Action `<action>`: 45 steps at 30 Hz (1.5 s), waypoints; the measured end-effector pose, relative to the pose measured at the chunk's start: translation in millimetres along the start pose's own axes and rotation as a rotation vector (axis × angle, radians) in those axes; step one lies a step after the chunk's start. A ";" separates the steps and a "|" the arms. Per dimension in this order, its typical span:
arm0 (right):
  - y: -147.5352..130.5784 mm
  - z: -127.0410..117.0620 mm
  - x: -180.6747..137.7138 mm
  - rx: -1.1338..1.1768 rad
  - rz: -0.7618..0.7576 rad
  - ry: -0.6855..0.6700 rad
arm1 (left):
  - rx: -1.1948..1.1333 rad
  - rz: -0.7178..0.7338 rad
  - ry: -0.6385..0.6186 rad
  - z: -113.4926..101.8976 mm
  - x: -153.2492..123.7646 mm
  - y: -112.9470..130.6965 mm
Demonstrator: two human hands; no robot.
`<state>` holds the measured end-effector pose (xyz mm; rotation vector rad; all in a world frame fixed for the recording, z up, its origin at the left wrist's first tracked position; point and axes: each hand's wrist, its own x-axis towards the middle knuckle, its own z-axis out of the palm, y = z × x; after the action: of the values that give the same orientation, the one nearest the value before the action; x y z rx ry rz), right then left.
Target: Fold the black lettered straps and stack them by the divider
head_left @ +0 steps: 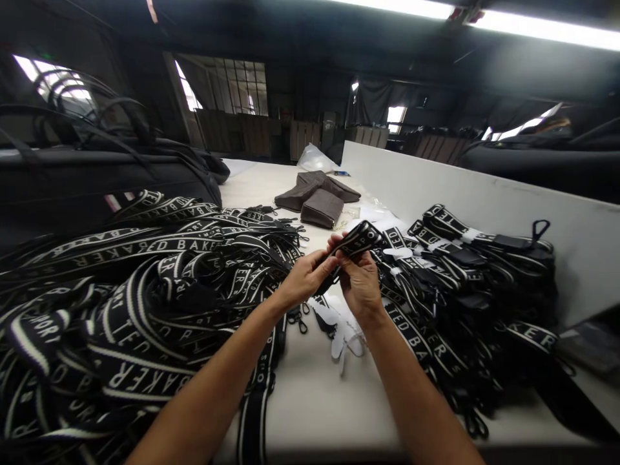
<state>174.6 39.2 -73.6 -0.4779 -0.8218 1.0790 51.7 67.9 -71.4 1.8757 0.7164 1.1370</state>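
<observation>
Both my hands meet above the middle of the white table (320, 400). Between them is a folded black strap with white lettering (356, 240). My left hand (304, 279) grips its lower end with closed fingers. My right hand (359, 283) pinches the folded upper part. A strap end with a dark metal clip (296, 318) hangs under my left hand. White paper strips (341, 329) lie on the table just below my hands.
A big loose heap of lettered straps (130, 290) covers the left side. Folded, bundled straps (465, 271) are stacked on the right against a white board wall (484, 200). Grey-brown pouches (320, 197) and a clear plastic bag (314, 158) lie farther back. Black bags (97, 168) stand far left.
</observation>
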 end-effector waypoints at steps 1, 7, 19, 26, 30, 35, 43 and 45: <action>-0.8 0.2 0.1 0.014 -0.005 -0.006 | 0.026 -0.012 -0.028 2.5 -1.0 0.8; 2.6 -0.8 2.5 -0.030 -0.069 -0.027 | 0.030 -0.133 0.041 11.5 -5.5 10.1; 11.2 -39.2 12.8 -1.249 0.194 -0.128 | -0.213 -0.117 0.556 -33.3 5.4 -4.3; 37.4 -15.0 -15.5 -1.837 0.415 -0.450 | -0.163 -0.083 0.621 -32.9 7.1 -11.3; 35.1 -19.3 -12.3 -1.817 0.479 -0.469 | 0.039 -0.033 0.585 -25.2 5.5 -13.6; 35.0 -17.9 -14.5 -1.768 0.477 -0.436 | 0.149 0.009 0.603 -25.0 3.4 -13.2; 35.1 -34.8 1.0 -1.337 0.374 -0.194 | -0.022 -0.016 0.655 -22.5 4.4 -14.0; 28.9 -39.6 9.7 -1.168 0.303 -0.073 | -0.206 -0.074 0.614 -20.1 5.0 -13.0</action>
<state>191.1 61.8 -115.1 -1.5824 -1.4464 0.7904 35.1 85.4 -75.0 1.3141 0.9466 1.6905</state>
